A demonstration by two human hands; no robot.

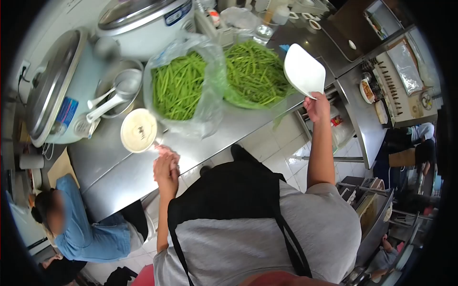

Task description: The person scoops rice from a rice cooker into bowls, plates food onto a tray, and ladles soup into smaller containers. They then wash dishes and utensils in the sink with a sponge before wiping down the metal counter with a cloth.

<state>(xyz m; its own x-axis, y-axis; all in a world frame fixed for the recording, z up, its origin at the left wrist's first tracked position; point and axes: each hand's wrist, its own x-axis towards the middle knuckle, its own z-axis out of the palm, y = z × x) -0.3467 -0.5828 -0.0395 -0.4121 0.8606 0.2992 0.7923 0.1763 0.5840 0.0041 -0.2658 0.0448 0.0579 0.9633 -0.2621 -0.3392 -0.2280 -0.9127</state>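
1. The right hand [317,107] holds a white dish [304,69], its fingers closed on the dish's near, narrow end.
2. The dish is raised and tilted, its wide end pointing away from the person. In this view it overlaps the right side of the green bag [274,101]; whether the two touch, I cannot tell.
3. The left hand [165,170] is low at the near edge of the steel counter [114,178], its fingers close together against something pink [167,151]. I cannot tell whether it grips this or only touches it, nor what the pink thing is.
4. Just beyond the left hand stands a pale, round tub [139,130] with dark writing on top.
5. Behind the tub, a metal bowl [101,90] has white-handled ladles [128,82] in it, the handles reaching over the rim.
6. Between the two hands, farther back, a clear bag [215,71] stands open, filled with cut green stalks [179,86].
7. The green bag is just beside it, on the right, heaped with more stalks.
8. Two large cookers with metal lids stand behind: one at the left [56,90], one at the back [143,35].
9. At the left, a person in a blue top [90,238] is beside the counter.
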